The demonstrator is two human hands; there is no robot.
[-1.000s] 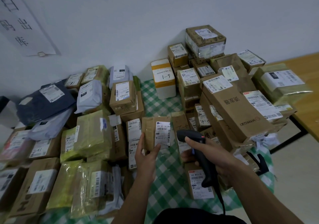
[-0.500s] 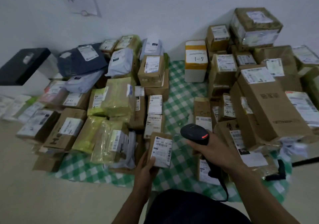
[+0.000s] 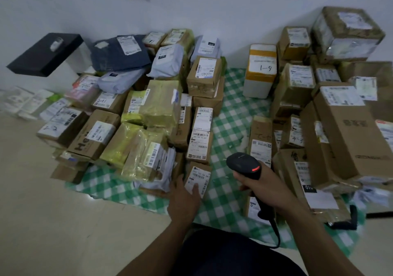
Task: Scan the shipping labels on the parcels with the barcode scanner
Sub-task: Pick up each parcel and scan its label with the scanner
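over checked cloth [image 3: 230, 114], left hand [image 3: 184, 199] spread on small parcel [image 3: 200, 178], right hand [image 3: 263, 188] gripping barcode scanner [image 3: 243, 165]

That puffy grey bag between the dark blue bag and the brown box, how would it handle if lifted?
The grey bag looks like wrinkled plastic film, so it will probably sag rather than stay stiff. Its smooth skin may be slippery. It lies tilted atop other parcels, so a nudge could slide it off.
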